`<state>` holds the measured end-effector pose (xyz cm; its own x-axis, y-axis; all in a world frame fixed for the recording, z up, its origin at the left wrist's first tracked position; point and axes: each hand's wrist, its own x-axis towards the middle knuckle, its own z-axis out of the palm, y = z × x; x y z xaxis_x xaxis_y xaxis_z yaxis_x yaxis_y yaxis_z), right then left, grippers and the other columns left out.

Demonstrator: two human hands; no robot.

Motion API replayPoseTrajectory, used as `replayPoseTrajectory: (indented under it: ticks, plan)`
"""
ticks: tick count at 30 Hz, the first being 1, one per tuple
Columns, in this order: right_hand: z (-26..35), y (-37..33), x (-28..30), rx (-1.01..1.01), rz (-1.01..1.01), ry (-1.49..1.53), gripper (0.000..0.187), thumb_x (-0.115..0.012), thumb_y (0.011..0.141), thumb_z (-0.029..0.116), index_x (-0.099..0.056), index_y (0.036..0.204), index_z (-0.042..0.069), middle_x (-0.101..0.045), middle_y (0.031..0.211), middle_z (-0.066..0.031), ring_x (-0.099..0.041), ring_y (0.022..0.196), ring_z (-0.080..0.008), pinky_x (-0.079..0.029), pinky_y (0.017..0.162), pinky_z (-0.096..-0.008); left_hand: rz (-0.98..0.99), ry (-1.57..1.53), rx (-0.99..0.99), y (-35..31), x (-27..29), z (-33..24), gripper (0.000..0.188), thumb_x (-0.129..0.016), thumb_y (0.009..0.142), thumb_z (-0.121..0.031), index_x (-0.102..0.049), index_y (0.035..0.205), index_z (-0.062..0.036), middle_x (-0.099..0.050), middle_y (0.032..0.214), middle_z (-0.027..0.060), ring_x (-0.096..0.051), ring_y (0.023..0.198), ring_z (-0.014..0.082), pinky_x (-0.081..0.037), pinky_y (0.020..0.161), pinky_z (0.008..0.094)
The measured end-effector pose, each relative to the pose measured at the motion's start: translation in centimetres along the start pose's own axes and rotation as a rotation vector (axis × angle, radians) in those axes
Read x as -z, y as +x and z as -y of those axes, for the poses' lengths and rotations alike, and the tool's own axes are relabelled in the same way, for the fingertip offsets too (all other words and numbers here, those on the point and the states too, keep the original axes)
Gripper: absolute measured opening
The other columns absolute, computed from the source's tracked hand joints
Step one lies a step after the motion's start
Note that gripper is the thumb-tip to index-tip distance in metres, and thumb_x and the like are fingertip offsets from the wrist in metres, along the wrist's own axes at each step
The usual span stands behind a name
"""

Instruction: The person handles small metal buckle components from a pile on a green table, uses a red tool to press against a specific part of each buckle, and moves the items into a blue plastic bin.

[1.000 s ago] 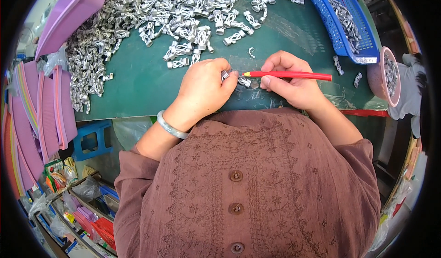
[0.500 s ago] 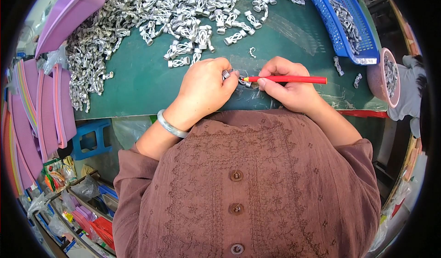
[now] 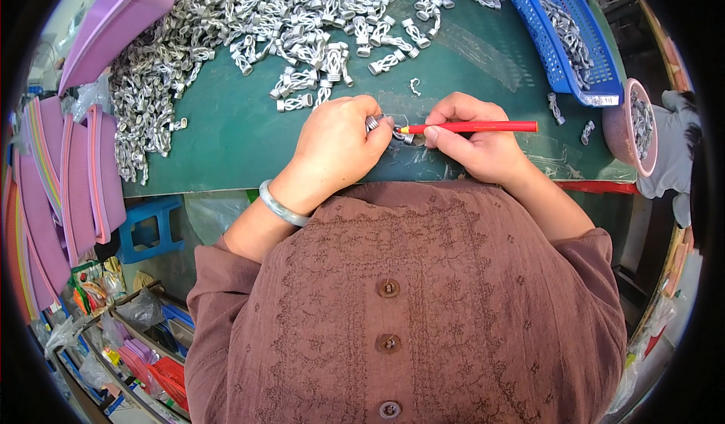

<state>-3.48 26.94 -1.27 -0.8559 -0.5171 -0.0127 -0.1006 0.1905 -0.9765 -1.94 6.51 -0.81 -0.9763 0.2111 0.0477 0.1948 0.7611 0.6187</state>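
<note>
My left hand is closed around a small silvery openwork metal part near the table's front edge, and a bangle circles that wrist. Pinched in my right hand is a slim red pen-like tool with a yellow collar at its tip end. The tool lies level, its tip reaching the part at my left fingertips. Just how the tip meets the metal is too small to make out. Beyond my hands, a large heap of similar silvery parts covers the far left of the table. A thin curled scrap lies between heap and hands.
At the far right stand a blue slotted basket and a pink bowl, both holding silvery parts. Two loose parts lie beside them on the green table. Purple bins and a blue stool are on the left.
</note>
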Motion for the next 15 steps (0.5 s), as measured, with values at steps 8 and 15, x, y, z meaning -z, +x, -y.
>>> replayPoseTrajectory:
  ticks: [8,15]
  plan:
    - [0.32,0.13,0.27,-0.051,0.021,0.07,0.01,-0.063,0.078,0.01,-0.057,0.08,0.002,-0.06,0.074,-0.0007,-0.054,0.069,-0.0067,-0.043,0.061,-0.0221,-0.005,-0.001,-0.015,-0.06,0.06,-0.06,0.021,-0.063,0.076,-0.021,-0.061,0.074,-0.0004,-0.058,0.061,0.0151,-0.058,0.055,0.0273,-0.044,0.052,0.0342]
    - [0.47,0.22,0.24,-0.08,0.017,0.082,0.01,-0.063,0.078,0.01,-0.058,0.08,0.002,-0.06,0.073,-0.0003,-0.053,0.069,-0.0059,-0.043,0.061,-0.0217,-0.014,-0.002,-0.024,-0.11,0.0,0.01,0.021,-0.063,0.076,-0.021,-0.061,0.074,-0.0004,-0.058,0.061,0.0153,-0.058,0.056,0.0282,-0.044,0.052,0.0347]
